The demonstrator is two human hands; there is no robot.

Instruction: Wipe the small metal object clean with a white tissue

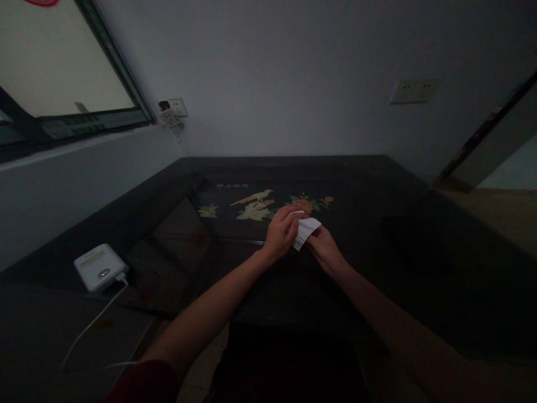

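Observation:
Both hands meet around a small piece of folded white paper above the middle of the dark table. My left hand is closed on the paper's left side, with its fingers bent over the top. From the right, my right hand grips the paper's lower right edge, and some of its fingertips are hidden behind it. Fine parallel creases run along the paper's lower left part. Behind the hands, a picture of birds and flowers decorates the tabletop.
A white box-shaped device stands at the table's left, with a white cable plugged in and hanging over the edge. Wall sockets are on the back wall, and a window is at upper left. A doorway opens at far right.

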